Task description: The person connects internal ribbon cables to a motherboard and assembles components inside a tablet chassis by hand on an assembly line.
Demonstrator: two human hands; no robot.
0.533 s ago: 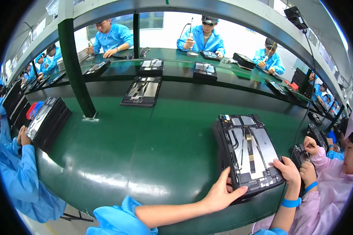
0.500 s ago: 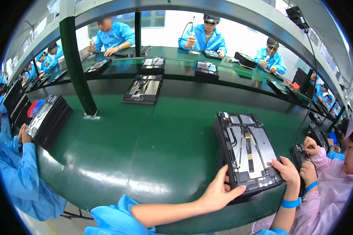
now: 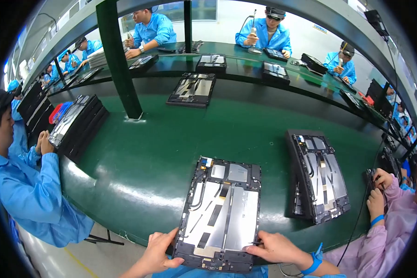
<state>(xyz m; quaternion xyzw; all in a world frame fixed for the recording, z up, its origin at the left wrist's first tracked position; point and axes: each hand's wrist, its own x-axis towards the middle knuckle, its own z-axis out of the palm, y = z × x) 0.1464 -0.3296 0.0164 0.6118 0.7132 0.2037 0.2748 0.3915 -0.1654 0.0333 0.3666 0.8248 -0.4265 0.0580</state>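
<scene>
An opened tablet [image 3: 243, 208] is held in front of me at the near edge of the bench, its black frame, silver plates and dark cables facing up. My left hand [image 3: 156, 254] grips its lower left corner, thumb on top. Its lower right edge is in my right hand [image 3: 278, 249], which wears a blue wristband [image 3: 314, 262]; the thumb lies on the face and the other fingers are partly hidden. To the right stands a stack of similar opened tablets [image 3: 329, 185], the top one lying skewed over those below.
The green bench [image 3: 153, 153] carries another opened tablet [image 3: 192, 90] farther back and a tall stack [image 3: 81, 125] at left, beside a person in blue. A dark green post [image 3: 120, 69] rises from it. At right, a person in a pink sleeve [image 3: 384, 241] works close by.
Both hands have left the stack at right and moved left and nearer to me, now holding one tablet apart from it. The whole view has shifted, so the bench appears farther right.
</scene>
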